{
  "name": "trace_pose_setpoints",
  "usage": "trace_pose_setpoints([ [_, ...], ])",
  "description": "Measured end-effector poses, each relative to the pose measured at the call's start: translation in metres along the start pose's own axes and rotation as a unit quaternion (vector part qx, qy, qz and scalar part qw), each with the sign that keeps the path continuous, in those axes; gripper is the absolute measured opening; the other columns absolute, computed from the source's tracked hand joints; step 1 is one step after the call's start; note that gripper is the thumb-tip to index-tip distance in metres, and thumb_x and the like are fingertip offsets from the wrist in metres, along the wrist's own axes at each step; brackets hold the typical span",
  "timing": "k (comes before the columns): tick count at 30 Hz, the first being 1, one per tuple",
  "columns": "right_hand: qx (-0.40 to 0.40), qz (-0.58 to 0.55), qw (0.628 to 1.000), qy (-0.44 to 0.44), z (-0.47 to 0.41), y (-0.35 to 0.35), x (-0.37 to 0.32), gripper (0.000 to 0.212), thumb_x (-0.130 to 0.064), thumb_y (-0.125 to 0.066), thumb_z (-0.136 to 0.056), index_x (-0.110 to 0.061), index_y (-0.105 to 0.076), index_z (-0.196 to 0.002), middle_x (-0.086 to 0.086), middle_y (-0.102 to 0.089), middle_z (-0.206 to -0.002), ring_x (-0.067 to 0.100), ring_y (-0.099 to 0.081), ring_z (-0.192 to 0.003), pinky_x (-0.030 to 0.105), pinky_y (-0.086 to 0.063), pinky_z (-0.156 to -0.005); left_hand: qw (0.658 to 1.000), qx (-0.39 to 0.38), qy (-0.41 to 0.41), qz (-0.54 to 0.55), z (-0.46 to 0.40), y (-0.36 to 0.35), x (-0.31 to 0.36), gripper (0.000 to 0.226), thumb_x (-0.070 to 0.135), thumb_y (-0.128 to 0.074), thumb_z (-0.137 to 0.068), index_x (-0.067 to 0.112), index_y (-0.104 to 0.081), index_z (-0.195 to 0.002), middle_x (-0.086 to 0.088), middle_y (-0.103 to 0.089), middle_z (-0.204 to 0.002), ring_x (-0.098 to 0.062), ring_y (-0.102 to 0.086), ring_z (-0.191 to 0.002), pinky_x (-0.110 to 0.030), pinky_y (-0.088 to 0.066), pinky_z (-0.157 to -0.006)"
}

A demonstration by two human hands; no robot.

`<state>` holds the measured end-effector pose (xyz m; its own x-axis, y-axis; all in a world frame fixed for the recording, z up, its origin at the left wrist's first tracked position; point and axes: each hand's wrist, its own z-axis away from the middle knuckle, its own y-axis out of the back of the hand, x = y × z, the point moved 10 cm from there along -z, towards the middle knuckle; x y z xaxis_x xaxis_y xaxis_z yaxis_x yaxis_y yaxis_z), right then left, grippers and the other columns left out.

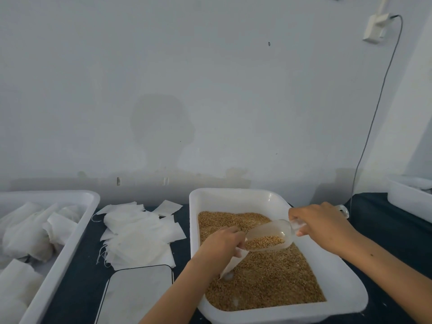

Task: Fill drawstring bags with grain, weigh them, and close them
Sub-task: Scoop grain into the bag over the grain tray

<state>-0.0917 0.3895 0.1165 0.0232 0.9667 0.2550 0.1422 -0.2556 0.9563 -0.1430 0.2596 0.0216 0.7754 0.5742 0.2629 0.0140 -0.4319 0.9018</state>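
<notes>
The right hand is closed around the handle of a clear scoop, and the scoop is tilted with its open end to the left and down. Inside the scoop there is some grain. The left hand pinches the top of a thin white bag; the mouth of the bag is just under the lip of the scoop, and the bag hangs down to a point above the grain. Whether the scoop touches the bag I cannot tell. Both hands are over a white tub which is filled with the brown grain almost from wall to wall. The tub stands on a dark table. To the left of the tub lies a loose pile of flat empty bags, some with threads that hang out. In front of this pile, near the lower edge, there is a flat white scale with a dark rim, and nothing lies on it. At the far left stands a second white tub with filled bags inside. At the right edge a third tub is partly seen. On the wall a grey cable goes down from a socket.
</notes>
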Motion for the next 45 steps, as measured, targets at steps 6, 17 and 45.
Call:
trace_pose_setpoints([
  [6,-0.002,-0.026,1.0,-0.007,0.001,-0.007,0.005,0.022,-0.012,-0.054,-0.091,-0.032,-0.048,-0.087,-0.016,-0.047,-0.067,-0.002,-0.043,-0.062,0.015,-0.017,-0.052,1.0,0.011,-0.006,-0.001,0.002,0.003,0.001,0.008,0.01,-0.057,-0.089,0.01,-0.057,-0.097,-0.003,-0.056,-0.105,-0.011,-0.04,-0.092,-0.017,-0.024,-0.072],
  [17,-0.078,-0.181,0.978,-0.066,0.008,-0.037,0.016,0.016,-0.029,-0.053,-0.095,-0.021,-0.046,-0.082,-0.001,-0.062,-0.091,0.017,-0.06,-0.085,0.028,-0.042,-0.07,0.982,0.094,0.111,0.117,0.008,0.024,-0.025,0.03,-0.011,-0.033,-0.087,0.015,-0.036,-0.102,0.007,-0.039,-0.072,-0.006,-0.036,-0.062,-0.017,-0.028,-0.051],
  [45,-0.023,-0.636,0.771,-0.009,-0.015,-0.043,-0.102,0.016,-0.028,-0.059,-0.09,-0.02,-0.064,-0.102,-0.003,-0.071,-0.099,0.016,-0.068,-0.093,0.035,-0.057,-0.08,0.816,0.245,0.139,0.505,0.044,0.078,-0.044,0.016,0.008,-0.044,-0.098,0.012,-0.044,-0.082,0.003,-0.042,-0.07,-0.009,-0.036,-0.06,-0.016,-0.033,-0.054],
])
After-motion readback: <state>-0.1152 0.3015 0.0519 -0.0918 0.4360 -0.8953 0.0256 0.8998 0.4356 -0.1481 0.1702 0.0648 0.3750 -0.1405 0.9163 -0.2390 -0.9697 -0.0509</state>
